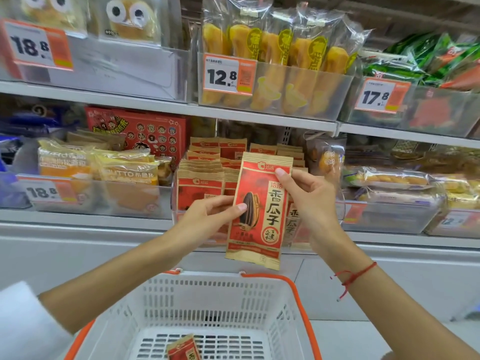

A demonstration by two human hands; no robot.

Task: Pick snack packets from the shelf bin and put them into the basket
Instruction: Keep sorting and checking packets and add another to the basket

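A red and tan sunflower-seed packet (261,209) is held upright in front of the shelf bin (181,193). My left hand (210,216) pinches its left edge with the thumb on the front. My right hand (309,196) grips its upper right edge, with a second packet (293,222) partly hidden behind that hand. Several more of the same packets (207,175) stand in rows in the clear bin. Below, the white basket (228,302) with orange rim holds one packet (184,348) on its floor.
Clear bins of bread packs (104,172) sit left of the seed bin, and wrapped cakes (389,180) sit right of it. The upper shelf (233,110) carries bins with orange price tags. A grey cabinet front (78,255) runs below the shelves.
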